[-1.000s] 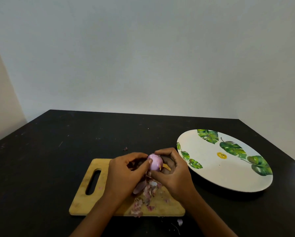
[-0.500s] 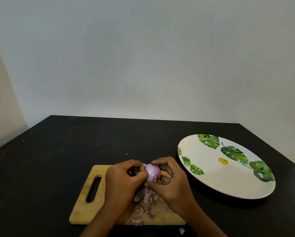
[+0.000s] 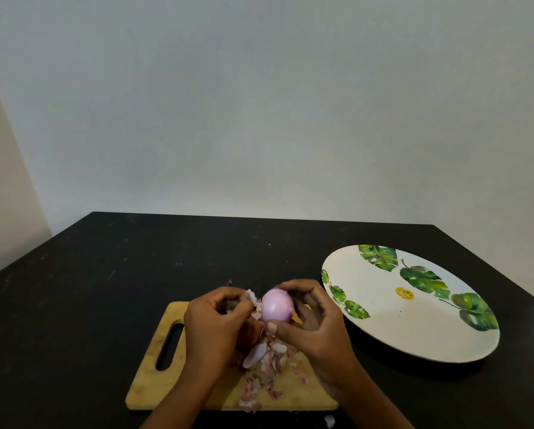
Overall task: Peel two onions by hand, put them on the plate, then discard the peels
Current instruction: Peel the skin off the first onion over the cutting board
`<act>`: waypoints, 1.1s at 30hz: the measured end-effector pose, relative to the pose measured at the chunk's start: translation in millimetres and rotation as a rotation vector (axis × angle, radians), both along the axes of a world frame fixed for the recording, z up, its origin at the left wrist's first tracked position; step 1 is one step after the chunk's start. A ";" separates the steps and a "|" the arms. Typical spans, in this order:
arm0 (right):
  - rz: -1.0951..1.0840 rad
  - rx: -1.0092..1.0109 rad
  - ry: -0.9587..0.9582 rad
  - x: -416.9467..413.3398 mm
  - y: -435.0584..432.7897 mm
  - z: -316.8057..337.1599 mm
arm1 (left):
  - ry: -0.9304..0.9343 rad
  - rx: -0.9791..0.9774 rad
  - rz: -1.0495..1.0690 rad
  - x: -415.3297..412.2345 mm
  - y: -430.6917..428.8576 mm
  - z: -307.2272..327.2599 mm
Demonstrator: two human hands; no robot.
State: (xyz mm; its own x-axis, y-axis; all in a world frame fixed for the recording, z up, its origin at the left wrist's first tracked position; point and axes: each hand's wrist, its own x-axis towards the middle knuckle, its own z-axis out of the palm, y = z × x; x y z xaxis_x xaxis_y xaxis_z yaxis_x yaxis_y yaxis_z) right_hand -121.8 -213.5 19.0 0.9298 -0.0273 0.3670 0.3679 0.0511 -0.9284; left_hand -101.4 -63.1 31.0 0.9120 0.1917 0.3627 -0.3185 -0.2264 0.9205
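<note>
wooden cutting board [image 3: 154, 382] sits at the near left of the black table [image 3: 74, 305]. a heap of papery pink peels [image 3: 269, 363] lies on its middle, and a stray scrap [image 3: 329, 422] lies just off its near edge. above that heap, the one onion [image 3: 276, 306] in view shows smooth and pale purple over most of its face, so by my reckoning the first peeling is close to finished. at the right, the leaf-printed plate [image 3: 383, 329] carries no onion. i can see no second onion; it may be hidden behind the hands. left to do, as i judge it: the last bits of skin, the move to the plate, the whole second onion, and clearing the peels.

the left hand [image 3: 211, 323] has its fingers curled, with thumb and fingertips pinching a pale flap of skin [image 3: 252, 300] at the onion's left side. the right hand [image 3: 315, 329] is clamped on the onion itself, thumb under it and fingers curved over the top and far side. it holds the onion up off the board, just left of the plate's rim.
</note>
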 end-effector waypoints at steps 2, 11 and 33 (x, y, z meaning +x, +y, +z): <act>0.004 0.011 0.026 -1.2 -0.3 1.9 | 0.008 0.015 -0.004 -1.3 -1.7 -0.6; 0.133 0.449 0.217 6.6 -10.4 12.8 | -0.062 0.280 0.055 -2.2 -0.1 -4.1; 0.018 0.084 0.136 6.9 -11.5 2.3 | -0.189 0.153 -0.141 -11.9 -8.7 6.9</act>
